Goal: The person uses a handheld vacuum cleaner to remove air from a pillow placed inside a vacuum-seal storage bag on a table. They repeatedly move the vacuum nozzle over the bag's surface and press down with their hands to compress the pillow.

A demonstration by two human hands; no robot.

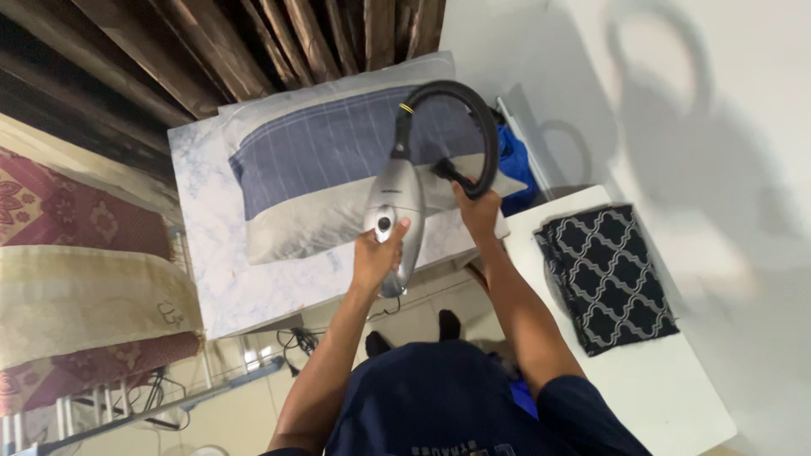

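Note:
My left hand (378, 253) grips a silver handheld steamer (394, 203), thumb on its round button. A black hose (481, 118) loops up from the steamer's top and curves back down. My right hand (477, 209) holds the hose's black end piece (448, 173). Both hands are above a pillow (329, 169) in a blue striped and grey case. The pillow lies on a white marble-patterned table (220, 270).
A folded black cloth with a white lattice pattern (606, 274) lies on a white surface (667, 380) at the right. Blue fabric (511, 165) sits behind the table. Patterned red and beige textiles (76, 270) hang at the left. Cables (296, 342) lie on the tiled floor.

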